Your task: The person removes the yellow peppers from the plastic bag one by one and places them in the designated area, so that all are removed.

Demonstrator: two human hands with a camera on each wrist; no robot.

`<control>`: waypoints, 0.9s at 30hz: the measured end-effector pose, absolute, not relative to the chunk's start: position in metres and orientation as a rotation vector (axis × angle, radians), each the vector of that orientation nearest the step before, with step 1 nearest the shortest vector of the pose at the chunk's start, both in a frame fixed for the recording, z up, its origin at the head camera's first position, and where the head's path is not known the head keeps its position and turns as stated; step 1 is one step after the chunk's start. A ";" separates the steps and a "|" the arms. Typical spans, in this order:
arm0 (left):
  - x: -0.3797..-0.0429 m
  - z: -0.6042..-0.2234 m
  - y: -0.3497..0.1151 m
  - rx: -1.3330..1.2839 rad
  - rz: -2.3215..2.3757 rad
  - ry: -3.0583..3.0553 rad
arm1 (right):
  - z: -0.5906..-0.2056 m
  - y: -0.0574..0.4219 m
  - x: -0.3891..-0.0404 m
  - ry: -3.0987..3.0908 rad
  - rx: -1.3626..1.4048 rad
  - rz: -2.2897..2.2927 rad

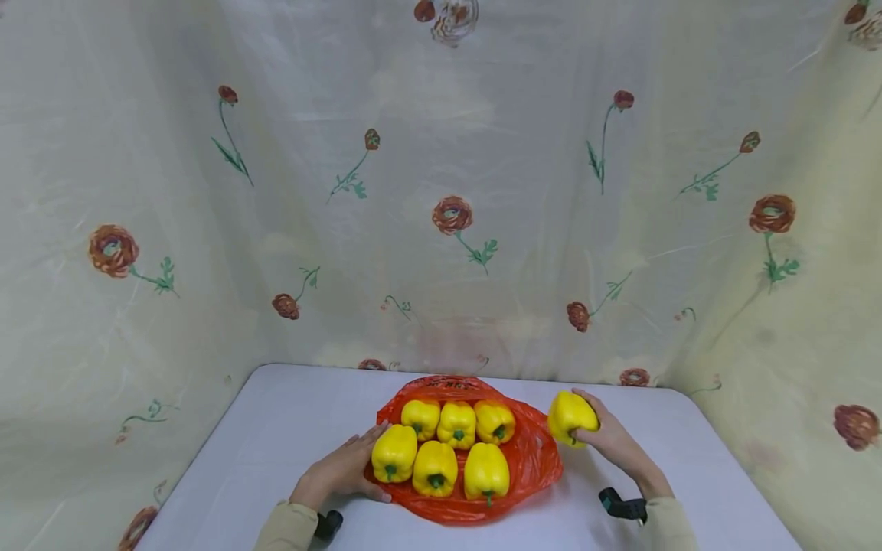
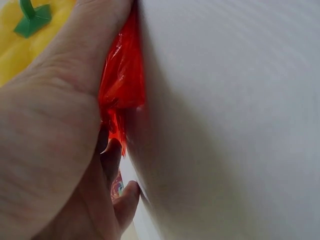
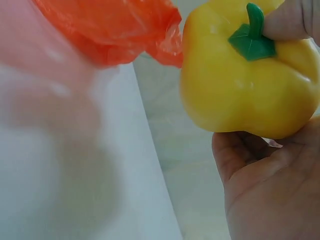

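Several yellow bell peppers (image 1: 436, 468) with green stems sit in two rows on a spread red plastic bag (image 1: 534, 451). My right hand (image 1: 609, 436) grips another yellow bell pepper (image 1: 570, 417) just off the bag's right side. In the right wrist view its green stem (image 3: 254, 37) shows beside my thumb, with fingers beneath the body. My left hand (image 1: 351, 463) rests at the bag's left edge, next to the front-left pepper. The left wrist view shows its fingers extended, touching the red plastic (image 2: 122, 65), with a pepper (image 2: 17, 55) beyond the thumb.
The bag lies on a white table (image 1: 296, 413) with rounded far corners. A pale curtain (image 1: 524, 229) printed with flowers hangs behind and at both sides. Dark straps (image 1: 620, 505) sit at both wrists.
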State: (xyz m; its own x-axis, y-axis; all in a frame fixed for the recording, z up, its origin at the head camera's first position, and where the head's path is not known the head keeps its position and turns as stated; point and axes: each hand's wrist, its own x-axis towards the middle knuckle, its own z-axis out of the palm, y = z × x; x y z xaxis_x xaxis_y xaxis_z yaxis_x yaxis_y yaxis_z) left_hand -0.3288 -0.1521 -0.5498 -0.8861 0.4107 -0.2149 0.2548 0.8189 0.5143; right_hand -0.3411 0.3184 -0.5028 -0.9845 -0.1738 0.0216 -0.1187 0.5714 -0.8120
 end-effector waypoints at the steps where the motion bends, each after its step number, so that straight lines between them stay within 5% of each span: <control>1: -0.329 -0.549 -0.152 0.506 0.696 2.686 | -0.503 0.319 -0.343 2.727 -0.245 -1.410; 27: -0.329 -0.551 -0.153 0.516 0.687 2.685 | -0.532 0.327 -0.366 2.664 -0.030 -1.443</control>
